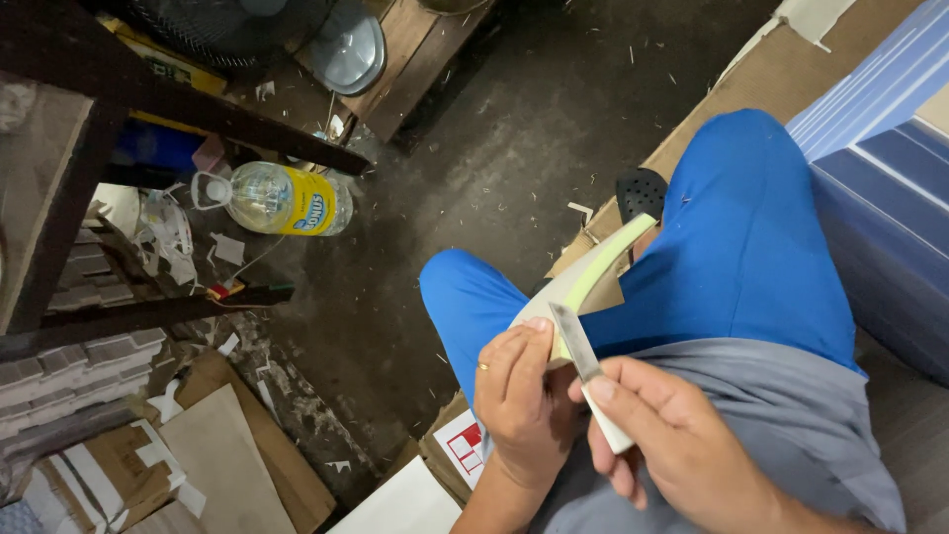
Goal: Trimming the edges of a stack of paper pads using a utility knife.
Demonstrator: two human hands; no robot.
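Seated person holding a curved sole-shaped piece and a knife over the lap.

The left hand [519,391], fingers curled narrow, grips the lower end of the curved white and pale-green piece [591,279], which rises up and to the right across the blue trousers [741,247]. The right hand [667,440] is closed round the white handle of a knife [585,371], whose grey blade lies against the piece just beside the left thumb. A plastic bottle [282,198] lies well apart on the dark floor [474,168].
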